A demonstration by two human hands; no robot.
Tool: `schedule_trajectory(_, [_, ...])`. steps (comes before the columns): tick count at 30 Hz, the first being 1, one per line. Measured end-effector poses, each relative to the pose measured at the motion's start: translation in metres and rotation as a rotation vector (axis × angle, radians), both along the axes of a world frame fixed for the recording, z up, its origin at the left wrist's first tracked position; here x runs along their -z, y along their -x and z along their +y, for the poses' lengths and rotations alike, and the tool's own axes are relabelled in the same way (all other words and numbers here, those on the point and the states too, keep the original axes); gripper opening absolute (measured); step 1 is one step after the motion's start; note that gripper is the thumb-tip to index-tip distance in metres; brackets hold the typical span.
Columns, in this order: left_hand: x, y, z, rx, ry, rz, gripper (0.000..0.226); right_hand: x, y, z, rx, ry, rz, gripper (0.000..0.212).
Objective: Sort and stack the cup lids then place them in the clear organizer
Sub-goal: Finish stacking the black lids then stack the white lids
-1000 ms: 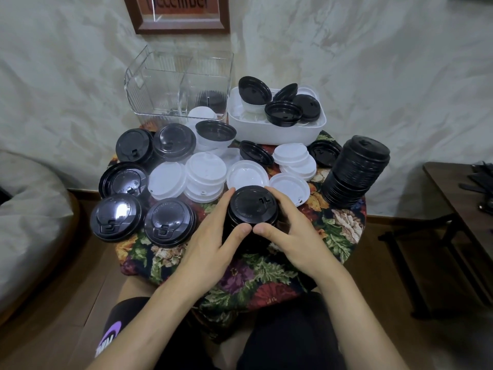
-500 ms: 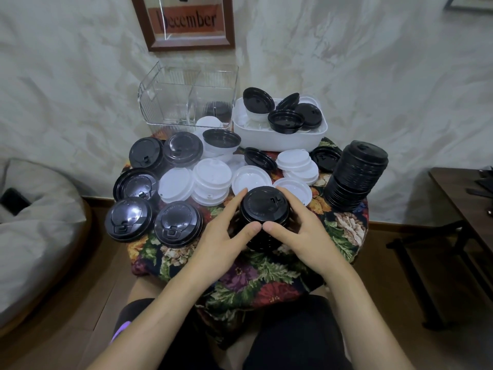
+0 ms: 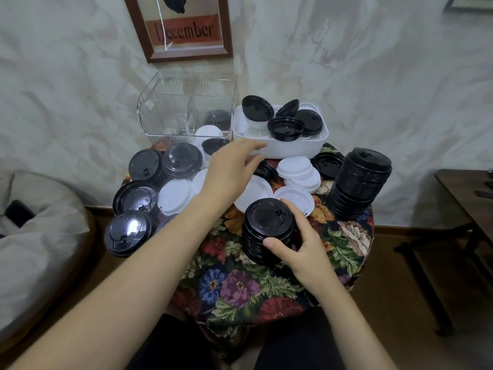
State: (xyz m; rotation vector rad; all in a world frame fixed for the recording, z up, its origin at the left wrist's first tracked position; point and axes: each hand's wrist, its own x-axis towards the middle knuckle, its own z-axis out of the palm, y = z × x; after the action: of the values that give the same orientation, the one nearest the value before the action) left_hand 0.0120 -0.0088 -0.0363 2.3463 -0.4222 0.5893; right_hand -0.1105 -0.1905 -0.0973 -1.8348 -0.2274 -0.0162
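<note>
Tablecloth [image 3: 240,284] | clear organizer [image 3: 170,102]: black stack [image 3: 217,117], white stack [image 3: 209,130] | bin [image 3: 293,150]: loose lids [image 3: 285,128]

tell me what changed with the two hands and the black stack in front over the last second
The left hand let go of the stack of black lids and reached forward toward the white tub, fingers open and holding nothing. The right hand stays curled round the stack, which still stands on the tablecloth. The clear organizer, the tub and the tall black stack have not moved.
</note>
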Motion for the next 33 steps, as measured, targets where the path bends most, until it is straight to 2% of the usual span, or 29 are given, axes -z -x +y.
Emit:
schedule_trajectory(4, [-0.005, -0.05, -0.018, 0.035, -0.232, -0.036, 0.04, 0.001, 0.0, 0.0, 0.001, -0.007, 0.013, 0.073])
schedule_trajectory(10, [-0.008, -0.084, -0.043, 0.037, -0.386, -0.053, 0.043, 0.004, 0.0, -0.001, 0.011, 0.019, 0.012, 0.075])
schedule_trajectory(15, [-0.013, -0.085, -0.042, -0.015, -0.335, -0.032, 0.025, 0.002, 0.0, -0.004, 0.01, 0.028, 0.003, 0.073])
schedule_trajectory(20, [-0.021, -0.049, -0.023, 0.009, -0.256, -0.036, 0.018, 0.006, -0.002, -0.005, 0.004, 0.026, -0.004, 0.076])
schedule_trajectory(27, [-0.015, -0.003, 0.01, 0.09, -0.321, 0.133, 0.017, 0.006, -0.001, -0.003, -0.008, -0.001, -0.014, 0.079])
schedule_trajectory(33, [-0.022, 0.013, 0.018, 0.139, -0.267, 0.241, 0.031, 0.003, -0.001, 0.0, -0.006, -0.01, -0.025, 0.075])
